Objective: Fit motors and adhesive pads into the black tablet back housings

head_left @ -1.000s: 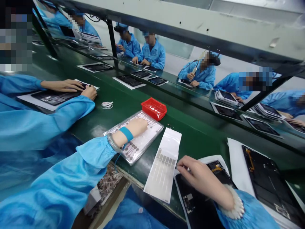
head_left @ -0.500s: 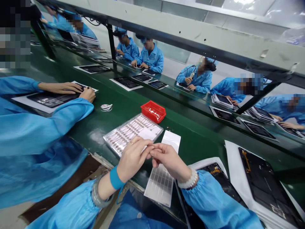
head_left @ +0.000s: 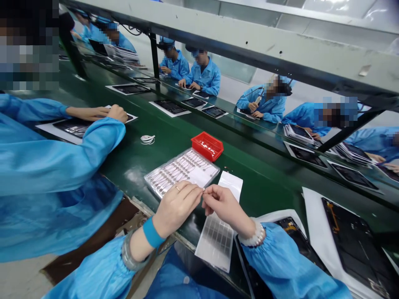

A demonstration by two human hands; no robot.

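Observation:
My left hand [head_left: 176,207] and my right hand [head_left: 222,205] meet fingertip to fingertip above the near edge of the green conveyor belt [head_left: 262,182]. Both pinch a tiny part between them, too small to name. Just beyond my hands lies a clear plastic tray [head_left: 182,171] of several small flex parts. Under my right hand lies a white sheet [head_left: 218,236] with rows of small grey strips. A dark opened tablet on a white mat [head_left: 291,226] sits by my right sleeve.
A red bin [head_left: 207,145] stands behind the tray. A second opened tablet [head_left: 355,238] lies at the right. A person in a blue coat works at my left on a tablet [head_left: 73,126]. More people sit across the line. A small white coil [head_left: 147,139] lies on the belt.
My left hand left the tray and my right hand left the tablet. They came together in front of me and now pinch a small part. The view shifted slightly.

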